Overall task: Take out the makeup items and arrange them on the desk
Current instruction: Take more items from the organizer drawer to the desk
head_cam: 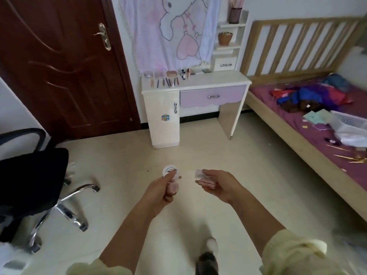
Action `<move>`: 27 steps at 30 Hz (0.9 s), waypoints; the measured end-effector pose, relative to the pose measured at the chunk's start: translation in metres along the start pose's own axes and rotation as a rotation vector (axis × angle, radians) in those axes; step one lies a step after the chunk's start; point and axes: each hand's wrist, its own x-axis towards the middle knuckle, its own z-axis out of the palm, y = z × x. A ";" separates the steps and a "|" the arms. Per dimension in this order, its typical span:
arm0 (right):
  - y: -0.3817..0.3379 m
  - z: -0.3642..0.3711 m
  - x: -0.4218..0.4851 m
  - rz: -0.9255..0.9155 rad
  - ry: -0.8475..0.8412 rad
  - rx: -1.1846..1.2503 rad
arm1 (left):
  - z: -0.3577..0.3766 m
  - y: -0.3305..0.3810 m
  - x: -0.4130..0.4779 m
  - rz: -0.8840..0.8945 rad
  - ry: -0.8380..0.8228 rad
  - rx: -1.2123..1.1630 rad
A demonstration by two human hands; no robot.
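White round jar [166, 169] is pinched in left hand [160, 190]; right hand [220, 184] grips small pink makeup item [206, 183], well apart from desk [214, 80].

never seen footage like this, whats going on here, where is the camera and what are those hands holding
There is no machine here: one camera worn on a person's head looks forward and down, so the two arms are the wearer's own. The left hand grips a small round white-lidded jar with something pink beneath it; the right hand holds a small pale pink flat case. Ahead stands a white and lilac desk, its top carrying a row of makeup pencils and small bottles.
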 end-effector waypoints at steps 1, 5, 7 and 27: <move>-0.016 -0.008 0.017 -0.004 0.010 -0.001 | 0.013 0.011 0.020 0.000 0.003 -0.002; -0.100 -0.052 0.102 -0.010 0.062 0.044 | 0.081 0.059 0.120 -0.021 -0.039 -0.036; -0.141 -0.070 0.133 -0.012 0.070 0.035 | 0.111 0.080 0.156 -0.041 -0.038 -0.038; -0.447 -0.133 0.504 -0.040 0.177 0.102 | 0.274 0.311 0.570 -0.049 -0.005 0.187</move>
